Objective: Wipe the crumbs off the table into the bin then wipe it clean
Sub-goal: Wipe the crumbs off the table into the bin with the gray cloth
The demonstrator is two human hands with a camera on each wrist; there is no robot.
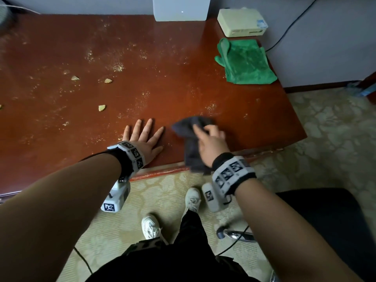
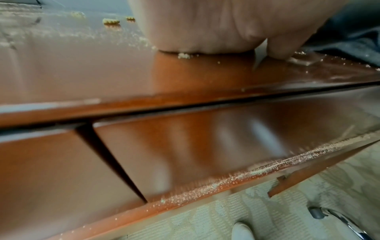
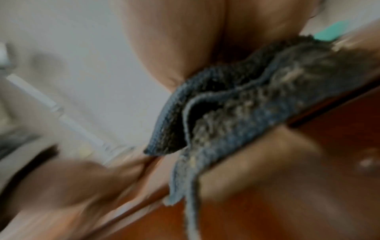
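Crumb-sweeping looks barely begun: the right hand [image 1: 211, 143] clutches a dark grey cloth [image 1: 191, 129] at the table [image 1: 254, 123] front edge, left hand [image 1: 142, 137] flat beside it; crumbs [image 1: 118, 67] lie beyond; no bin visible, so sweeping needs one

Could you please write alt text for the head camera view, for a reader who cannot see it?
A person's right hand grips a dark grey cloth at the near edge of a reddish-brown table while the left hand lies flat beside it. Crumbs and biscuit pieces litter the left; a green cloth lies far right.
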